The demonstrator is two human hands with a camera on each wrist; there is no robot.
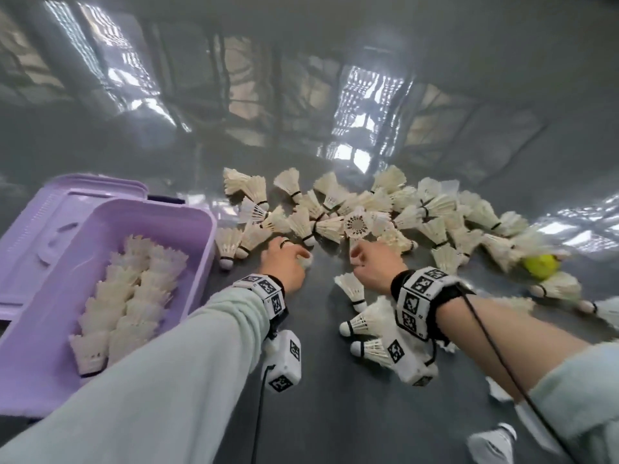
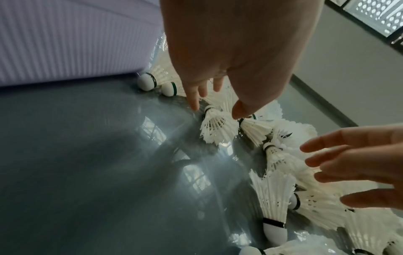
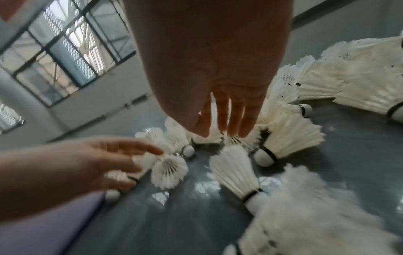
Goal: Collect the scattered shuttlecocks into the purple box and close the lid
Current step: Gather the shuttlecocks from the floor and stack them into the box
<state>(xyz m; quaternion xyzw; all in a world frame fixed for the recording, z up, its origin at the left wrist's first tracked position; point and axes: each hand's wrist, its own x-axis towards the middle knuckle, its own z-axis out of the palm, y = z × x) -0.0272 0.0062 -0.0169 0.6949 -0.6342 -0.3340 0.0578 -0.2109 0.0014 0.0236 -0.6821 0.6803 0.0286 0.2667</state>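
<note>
Glossy grey floor (image 1: 318, 396) — both hands (image 1: 284, 262) (image 1: 371, 262) lowered, fingers spread

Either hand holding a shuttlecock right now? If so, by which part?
Neither. The left hand and right hand both reach with fingers spread over the shuttlecocks on the floor; nothing is gripped yet.

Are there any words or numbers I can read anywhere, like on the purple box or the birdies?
No readable words or numbers.
Wrist bands: black-and-white square code patterns, not letters.
Shuttlecock in the purple box: tiny dark marks, too small to read.
Purple box and its lid: only moulded shapes, no text seen.
</note>
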